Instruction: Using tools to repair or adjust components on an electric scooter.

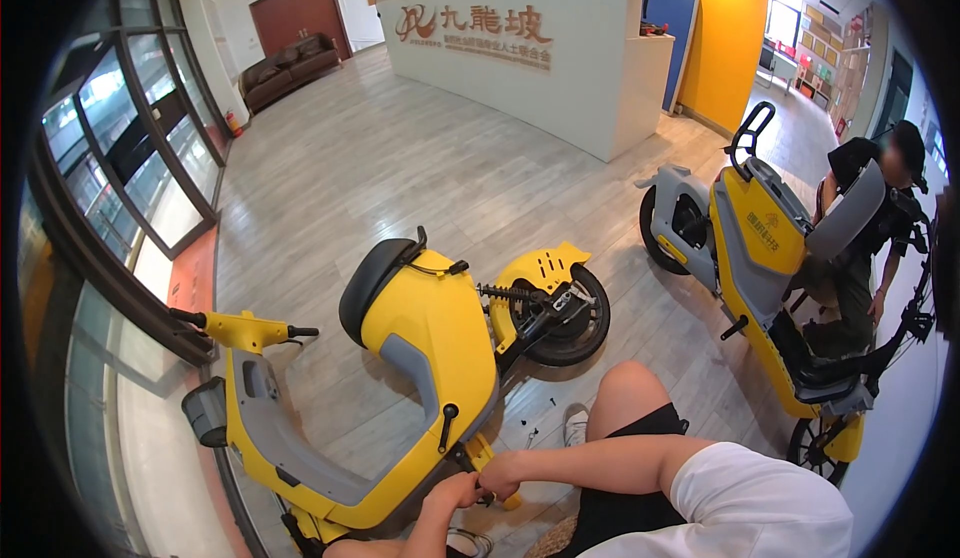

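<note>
A yellow and grey electric scooter (410, 363) with a black seat (375, 293) lies tilted in front of me, its handlebar to the left and its rear wheel (570, 323) to the right. My left hand (455, 493) and my right hand (502, 473) meet at its near lower edge, beside a yellow bracket-like part (482, 453). The fingers of both hands are closed around something small and dark that I cannot make out. Just above them a black foot peg (448, 428) sticks out from the body. Several small dark screws (532, 430) lie on the floor near my shoe.
On the right stands a second yellow and grey scooter (755, 248), with a person (865, 228) crouching behind it. A white reception counter (520, 68) is at the back, a brown sofa (290, 70) at the far left. Glass doors (130, 128) line the left side.
</note>
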Tool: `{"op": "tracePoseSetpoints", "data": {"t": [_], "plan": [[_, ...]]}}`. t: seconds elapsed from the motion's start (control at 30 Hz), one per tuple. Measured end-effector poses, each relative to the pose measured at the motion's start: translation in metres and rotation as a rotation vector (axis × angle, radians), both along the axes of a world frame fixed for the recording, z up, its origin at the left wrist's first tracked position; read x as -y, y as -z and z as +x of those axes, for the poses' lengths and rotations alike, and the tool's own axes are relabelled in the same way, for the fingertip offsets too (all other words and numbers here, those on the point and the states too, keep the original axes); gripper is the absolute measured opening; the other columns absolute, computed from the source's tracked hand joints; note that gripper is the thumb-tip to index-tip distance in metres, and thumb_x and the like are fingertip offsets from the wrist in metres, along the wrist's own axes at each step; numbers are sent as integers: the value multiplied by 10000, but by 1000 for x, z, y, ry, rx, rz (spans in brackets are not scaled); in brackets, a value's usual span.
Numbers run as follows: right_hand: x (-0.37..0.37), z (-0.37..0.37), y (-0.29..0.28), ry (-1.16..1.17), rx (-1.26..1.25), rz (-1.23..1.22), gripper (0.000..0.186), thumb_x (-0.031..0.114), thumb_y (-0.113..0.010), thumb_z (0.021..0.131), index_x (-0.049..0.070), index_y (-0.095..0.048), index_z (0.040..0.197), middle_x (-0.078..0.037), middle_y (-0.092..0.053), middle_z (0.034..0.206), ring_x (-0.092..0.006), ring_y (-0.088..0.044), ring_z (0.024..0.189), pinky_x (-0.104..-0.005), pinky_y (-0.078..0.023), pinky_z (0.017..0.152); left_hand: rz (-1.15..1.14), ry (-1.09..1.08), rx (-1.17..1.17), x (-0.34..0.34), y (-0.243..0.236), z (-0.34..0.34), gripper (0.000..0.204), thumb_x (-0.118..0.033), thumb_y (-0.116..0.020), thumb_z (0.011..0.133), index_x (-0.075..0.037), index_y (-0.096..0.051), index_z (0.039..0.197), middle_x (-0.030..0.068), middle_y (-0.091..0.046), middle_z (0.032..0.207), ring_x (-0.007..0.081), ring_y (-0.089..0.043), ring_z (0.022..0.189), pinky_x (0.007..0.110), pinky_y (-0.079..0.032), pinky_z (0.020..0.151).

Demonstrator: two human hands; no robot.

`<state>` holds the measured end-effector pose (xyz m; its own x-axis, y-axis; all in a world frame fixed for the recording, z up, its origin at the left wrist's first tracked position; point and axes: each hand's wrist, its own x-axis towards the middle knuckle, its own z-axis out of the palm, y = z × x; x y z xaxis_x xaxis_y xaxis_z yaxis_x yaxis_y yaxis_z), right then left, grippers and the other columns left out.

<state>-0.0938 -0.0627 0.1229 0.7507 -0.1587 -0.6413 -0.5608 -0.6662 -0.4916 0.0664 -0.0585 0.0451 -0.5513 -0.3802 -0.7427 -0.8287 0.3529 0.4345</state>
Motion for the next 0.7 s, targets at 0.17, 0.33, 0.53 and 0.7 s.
{"op": "tracePoseSetpoints", "data": {"t": [0.17,0.33,0.53,0.7], "plan": [[1,-1,5,-21,18,-16,399,317,-688,807,93,-644,1134,-144,-677,996,-329,-642,932,-430,-503,795,-8,-7,31,1,-8,-3,446,-389,-548,887,-49,-577,1173,224,-628,1126,380,-583,1077,449,-470,901],[1,2,10,-22,8,-26,375,306,-693,794,85,-662,1095,-142,-679,986,-325,-644,926,-428,-504,788,-15,-20,9,0,-6,-1,454,-398,-554,883,-58,-579,1183,221,-629,1127,382,-583,1076,451,-472,896],[2,1,4,27,-20,6,343,277,-694,779,83,-675,1061,-146,-682,987,-325,-643,941,-431,-503,787,-7,-44,15,1,-17,-6,436,-390,-563,876,-57,-600,1155,222,-632,1117,380,-585,1072,448,-475,887],[-1,2,3,41,8,6,356,292,-705,779,91,-674,1072,-148,-680,1008,-331,-637,961,-432,-500,802,8,-28,-8,0,-11,-3,429,-392,-566,873,-52,-616,1131,219,-638,1104,377,-594,1057,443,-480,873]]}}
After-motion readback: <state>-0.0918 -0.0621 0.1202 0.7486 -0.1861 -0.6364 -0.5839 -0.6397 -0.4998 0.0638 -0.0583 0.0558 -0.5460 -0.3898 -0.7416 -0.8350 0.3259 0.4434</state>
